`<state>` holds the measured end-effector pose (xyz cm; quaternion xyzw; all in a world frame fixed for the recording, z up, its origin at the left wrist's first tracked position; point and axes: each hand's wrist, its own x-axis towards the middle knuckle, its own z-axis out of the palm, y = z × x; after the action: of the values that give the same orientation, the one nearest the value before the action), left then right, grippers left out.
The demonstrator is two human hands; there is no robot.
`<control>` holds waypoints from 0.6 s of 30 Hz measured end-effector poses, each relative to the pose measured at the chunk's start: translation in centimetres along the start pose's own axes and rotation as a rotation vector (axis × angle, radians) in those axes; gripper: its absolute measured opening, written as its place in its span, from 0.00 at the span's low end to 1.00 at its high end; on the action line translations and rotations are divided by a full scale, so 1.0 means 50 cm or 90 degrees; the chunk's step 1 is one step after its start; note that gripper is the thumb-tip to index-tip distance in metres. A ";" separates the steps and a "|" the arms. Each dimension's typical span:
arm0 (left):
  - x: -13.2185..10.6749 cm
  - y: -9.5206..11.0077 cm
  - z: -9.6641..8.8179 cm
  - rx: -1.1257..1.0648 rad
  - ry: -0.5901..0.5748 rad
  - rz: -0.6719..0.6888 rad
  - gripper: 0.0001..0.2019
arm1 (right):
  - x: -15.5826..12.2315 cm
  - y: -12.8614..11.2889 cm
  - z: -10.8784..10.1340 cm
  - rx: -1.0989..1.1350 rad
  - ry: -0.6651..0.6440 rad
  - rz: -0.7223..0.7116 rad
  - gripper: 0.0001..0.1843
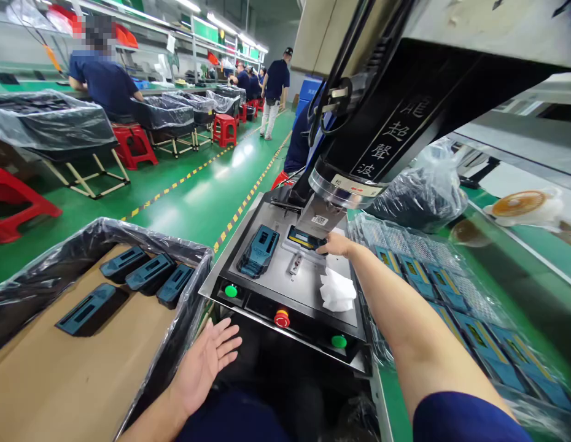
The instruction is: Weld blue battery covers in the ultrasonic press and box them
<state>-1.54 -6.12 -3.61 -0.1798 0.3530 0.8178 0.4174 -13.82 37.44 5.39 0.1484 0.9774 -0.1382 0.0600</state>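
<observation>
The right hand (337,245) reaches across the steel tabletop (308,282) of the welding machine (405,123), fingertips touching a small blue plastic part (302,238) seated in the fixture under the press head, near the tabletop's far edge. Whether the fingers pinch the part or only rest on it cannot be told, since the hand hides its end. The left hand (205,362) hangs open, palm up and fingers spread, holding nothing, just off the tabletop's near left corner beside the lined carton (59,368).

A second, larger blue housing (258,250) sits in the left fixture. A crumpled white cloth (337,291) lies toward the near right, past it the green buttons (231,291) and the red stop button (282,318) along the near edge.

The part looks light, stiff and smooth, a moulded shell likely to slip under a loose touch; its long side edges seem the surest place to take hold, clear of the yellow-marked face.
</observation>
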 end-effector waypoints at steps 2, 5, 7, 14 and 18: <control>0.007 -0.001 0.001 0.006 0.014 0.000 0.33 | -0.004 -0.001 0.020 -0.012 -0.009 -0.005 0.19; 0.018 -0.005 0.007 0.017 0.032 -0.007 0.31 | -0.013 -0.011 0.065 -0.047 0.042 -0.007 0.21; 0.023 -0.008 0.013 0.027 0.040 -0.014 0.31 | -0.021 -0.019 0.095 -0.068 0.089 -0.007 0.21; 0.029 -0.019 0.035 0.075 0.040 0.013 0.29 | -0.054 -0.044 0.122 -0.095 0.194 -0.019 0.21; 0.028 -0.020 0.025 0.121 0.094 0.079 0.27 | -0.065 -0.064 0.125 -0.096 0.204 -0.066 0.22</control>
<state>-1.54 -4.05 -4.02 -0.1772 0.4693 0.7895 0.3536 -11.25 31.83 0.76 0.1131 0.9883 -0.0421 -0.0929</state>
